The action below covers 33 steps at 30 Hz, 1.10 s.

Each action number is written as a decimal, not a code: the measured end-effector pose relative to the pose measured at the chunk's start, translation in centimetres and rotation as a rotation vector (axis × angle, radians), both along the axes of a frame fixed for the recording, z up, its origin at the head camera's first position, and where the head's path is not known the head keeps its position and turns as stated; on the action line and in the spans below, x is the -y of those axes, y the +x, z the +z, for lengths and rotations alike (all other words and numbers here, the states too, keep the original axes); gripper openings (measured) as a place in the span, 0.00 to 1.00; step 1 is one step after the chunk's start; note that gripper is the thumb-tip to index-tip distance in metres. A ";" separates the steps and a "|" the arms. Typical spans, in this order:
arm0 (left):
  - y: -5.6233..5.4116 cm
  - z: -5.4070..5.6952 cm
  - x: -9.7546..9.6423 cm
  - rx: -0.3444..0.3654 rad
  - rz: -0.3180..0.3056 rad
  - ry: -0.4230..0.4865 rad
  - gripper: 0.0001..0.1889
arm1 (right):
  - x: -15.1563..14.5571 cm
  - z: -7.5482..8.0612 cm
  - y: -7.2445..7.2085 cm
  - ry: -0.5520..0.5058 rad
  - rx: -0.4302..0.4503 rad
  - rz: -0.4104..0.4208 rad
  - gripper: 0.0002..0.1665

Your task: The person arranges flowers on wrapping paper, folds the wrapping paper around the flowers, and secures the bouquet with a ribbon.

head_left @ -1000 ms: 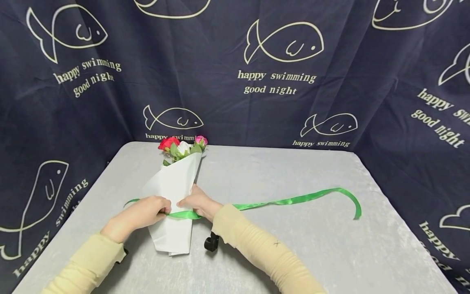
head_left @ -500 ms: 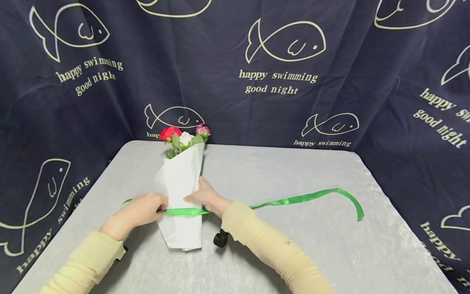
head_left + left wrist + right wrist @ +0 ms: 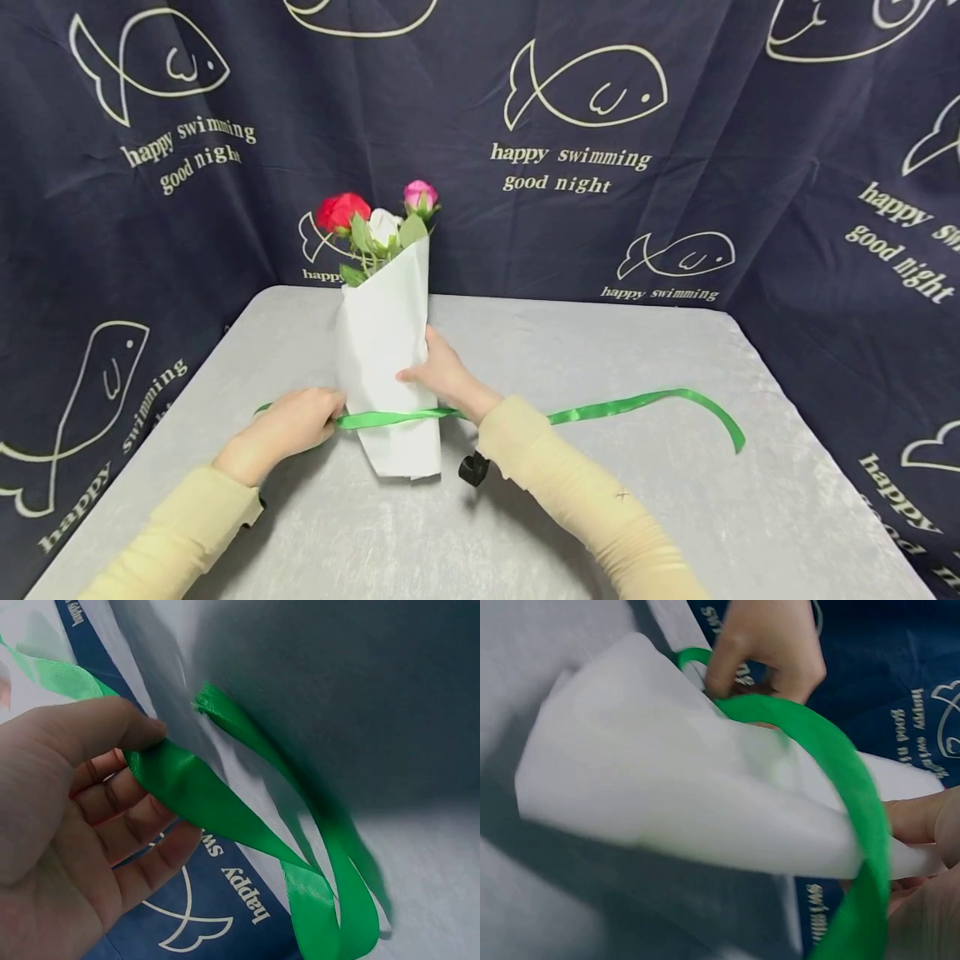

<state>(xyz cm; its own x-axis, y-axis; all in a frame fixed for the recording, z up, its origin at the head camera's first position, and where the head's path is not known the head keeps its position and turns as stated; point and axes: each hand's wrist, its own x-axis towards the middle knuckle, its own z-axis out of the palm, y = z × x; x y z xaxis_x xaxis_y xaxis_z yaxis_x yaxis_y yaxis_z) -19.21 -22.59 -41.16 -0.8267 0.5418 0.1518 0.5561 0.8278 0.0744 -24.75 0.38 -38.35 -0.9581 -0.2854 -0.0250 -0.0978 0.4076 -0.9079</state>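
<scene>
A bouquet in white wrapping paper (image 3: pixel 386 350) leans upward over the table in the head view. Out of its top stick a red rose (image 3: pixel 343 212), a white rose (image 3: pixel 385 225) and a pink rose (image 3: pixel 421 197) with green leaves. My right hand (image 3: pixel 446 371) grips the wrapped bouquet at its right side, thumb across the front. A green ribbon (image 3: pixel 397 417) crosses the lower front of the paper. My left hand (image 3: pixel 75 817) pinches this ribbon between thumb and index finger, left of the bouquet. Beyond the pinch, the ribbon's frayed end (image 3: pixel 206 701) loops loosely.
The ribbon's long tail (image 3: pixel 637 404) runs right across the grey cloth-covered table (image 3: pixel 600 500) and curls at its end. A dark blue curtain (image 3: pixel 450 108) with fish drawings hangs behind and at both sides. A black wrist-camera part (image 3: pixel 473 469) hangs under the right wrist.
My right hand has moved the bouquet up and to the right, and the flowers now stand higher against the curtain. The left hand has barely shifted, still pinching the ribbon.
</scene>
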 end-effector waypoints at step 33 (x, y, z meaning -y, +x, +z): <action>-6.2 -0.5 -1.3 0.130 0.161 -0.108 0.09 | -10.5 5.5 -0.4 -0.285 -0.103 -0.092 0.52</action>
<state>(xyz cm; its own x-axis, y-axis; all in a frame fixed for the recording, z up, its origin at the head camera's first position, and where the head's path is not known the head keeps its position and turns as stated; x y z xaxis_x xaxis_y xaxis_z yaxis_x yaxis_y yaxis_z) -25.41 -21.27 -41.69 -0.9127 0.4085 -0.0134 0.4076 0.9122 0.0426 -25.16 10.88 -32.87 -0.9734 -0.1793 0.1423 -0.1700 0.1499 -0.9740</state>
